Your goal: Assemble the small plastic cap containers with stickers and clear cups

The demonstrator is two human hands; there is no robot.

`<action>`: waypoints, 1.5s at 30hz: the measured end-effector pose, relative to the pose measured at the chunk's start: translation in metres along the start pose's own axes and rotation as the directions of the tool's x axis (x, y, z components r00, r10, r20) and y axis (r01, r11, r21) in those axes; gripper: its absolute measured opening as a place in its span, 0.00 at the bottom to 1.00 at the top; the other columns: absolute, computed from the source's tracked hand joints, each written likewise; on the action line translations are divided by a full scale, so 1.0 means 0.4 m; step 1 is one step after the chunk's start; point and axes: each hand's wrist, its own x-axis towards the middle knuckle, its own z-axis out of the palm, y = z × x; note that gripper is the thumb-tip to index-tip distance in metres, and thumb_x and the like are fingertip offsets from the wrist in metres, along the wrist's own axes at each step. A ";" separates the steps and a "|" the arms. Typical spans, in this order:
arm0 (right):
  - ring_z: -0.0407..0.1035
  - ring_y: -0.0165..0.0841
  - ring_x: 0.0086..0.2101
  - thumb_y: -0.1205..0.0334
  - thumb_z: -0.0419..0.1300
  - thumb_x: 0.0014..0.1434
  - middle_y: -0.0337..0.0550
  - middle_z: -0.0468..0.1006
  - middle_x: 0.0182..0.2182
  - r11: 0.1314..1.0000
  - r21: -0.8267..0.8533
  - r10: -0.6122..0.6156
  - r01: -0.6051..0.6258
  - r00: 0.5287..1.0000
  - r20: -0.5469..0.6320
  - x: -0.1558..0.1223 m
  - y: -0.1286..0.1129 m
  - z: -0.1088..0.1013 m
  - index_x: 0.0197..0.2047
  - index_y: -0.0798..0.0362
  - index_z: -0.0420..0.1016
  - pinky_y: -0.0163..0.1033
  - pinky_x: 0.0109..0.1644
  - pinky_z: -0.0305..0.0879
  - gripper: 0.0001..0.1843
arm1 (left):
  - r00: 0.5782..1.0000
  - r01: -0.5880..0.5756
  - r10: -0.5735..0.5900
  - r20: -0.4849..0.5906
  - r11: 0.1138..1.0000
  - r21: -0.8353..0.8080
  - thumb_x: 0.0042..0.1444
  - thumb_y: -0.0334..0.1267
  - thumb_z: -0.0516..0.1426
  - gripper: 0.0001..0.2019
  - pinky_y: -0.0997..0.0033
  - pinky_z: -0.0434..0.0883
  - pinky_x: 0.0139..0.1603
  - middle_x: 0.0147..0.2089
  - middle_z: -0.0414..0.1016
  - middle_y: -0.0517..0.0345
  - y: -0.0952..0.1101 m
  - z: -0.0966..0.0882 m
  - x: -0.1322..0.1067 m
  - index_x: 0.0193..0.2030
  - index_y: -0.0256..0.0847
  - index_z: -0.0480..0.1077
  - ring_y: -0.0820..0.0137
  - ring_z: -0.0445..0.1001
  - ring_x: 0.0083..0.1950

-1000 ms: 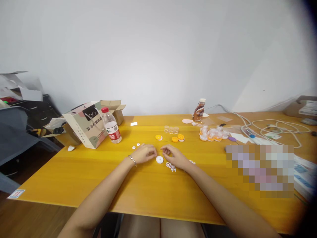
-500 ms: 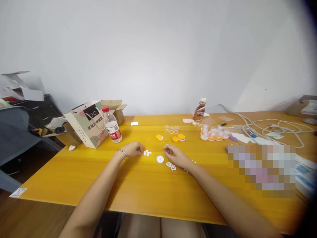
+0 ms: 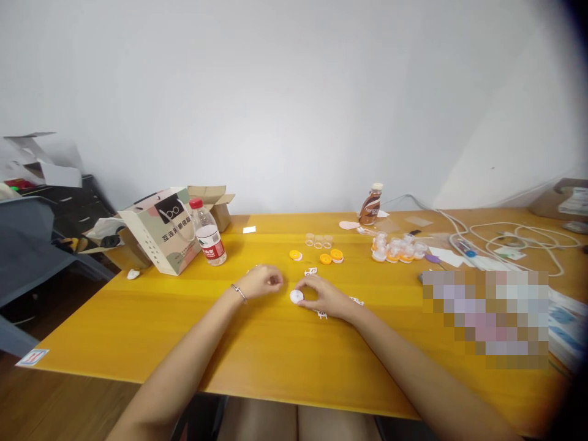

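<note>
My right hand [image 3: 324, 297] has its thumb and fingers round the edge of a white plastic disc [image 3: 296, 296] on the table. My left hand [image 3: 263, 283] is closed just left of the disc, fingertips pinched; whatever they may hold is too small to make out. It covers the spot where the small white pieces lay. White spoked plastic parts lie about my right hand: one part [image 3: 311, 271] beyond it, another part [image 3: 356, 301] behind the wrist, and one [image 3: 321, 315] partly hidden beneath it.
Farther back lie orange discs [image 3: 326, 258] and clear rings [image 3: 318, 241]. To the right stand several clear-and-orange assembled pieces [image 3: 399, 248], a brown drink bottle [image 3: 370, 205] and white cables [image 3: 500, 226]. A water bottle [image 3: 211, 239] and a paper bag [image 3: 169, 233] stand at left.
My left hand has moved right, over the small white pieces and toward the disc. My right hand has come down and left, and its fingers have closed round the white disc.
</note>
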 end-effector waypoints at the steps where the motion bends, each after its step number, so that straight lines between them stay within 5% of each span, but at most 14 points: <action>1: 0.66 0.34 0.37 0.59 0.59 0.49 0.42 0.73 0.35 1.000 0.007 -0.005 0.005 1.000 -0.002 0.001 0.003 0.002 0.37 0.50 0.69 0.40 0.43 0.60 0.11 | 0.998 -0.050 0.049 -0.030 0.999 -0.011 0.51 0.37 0.52 0.08 0.79 0.62 0.34 0.32 0.72 0.58 0.016 0.013 0.005 0.33 0.38 0.70 0.75 0.68 0.31; 7: 0.66 0.33 0.36 0.60 0.58 0.49 0.41 0.72 0.35 0.999 0.032 0.008 -0.008 1.000 -0.008 0.003 0.017 0.011 0.38 0.52 0.67 0.39 0.42 0.61 0.11 | 0.985 -0.153 0.161 -0.066 0.981 0.117 0.53 0.38 0.52 0.07 0.74 0.59 0.40 0.34 0.72 0.57 0.061 0.067 0.019 0.33 0.40 0.69 0.71 0.69 0.37; 19: 0.66 0.33 0.38 0.60 0.59 0.49 0.42 0.72 0.36 0.992 0.122 0.016 -0.014 1.000 -0.016 0.003 0.019 0.015 0.39 0.51 0.67 0.40 0.45 0.62 0.12 | 0.977 -0.209 0.213 -0.017 0.968 0.139 0.55 0.40 0.50 0.09 0.73 0.59 0.40 0.35 0.72 0.57 0.070 0.057 0.011 0.34 0.40 0.69 0.71 0.70 0.38; 27: 0.66 0.33 0.39 0.60 0.59 0.49 0.42 0.72 0.37 0.991 0.136 0.014 -0.014 1.000 -0.002 0.003 0.015 0.012 0.39 0.52 0.66 0.40 0.45 0.61 0.12 | 0.994 -0.088 0.081 -0.068 0.991 -0.100 0.51 0.38 0.54 0.07 0.78 0.63 0.37 0.33 0.73 0.59 0.044 0.084 0.025 0.30 0.37 0.69 0.74 0.70 0.33; 45: 0.66 0.33 0.41 0.61 0.59 0.49 0.43 0.72 0.39 0.972 0.230 0.040 -0.043 0.999 0.021 0.005 0.008 0.011 0.41 0.52 0.64 0.40 0.46 0.61 0.15 | 0.998 -0.002 0.000 -0.068 0.999 -0.038 0.48 0.36 0.55 0.05 0.78 0.63 0.32 0.30 0.71 0.58 0.060 0.091 0.033 0.29 0.37 0.70 0.74 0.68 0.30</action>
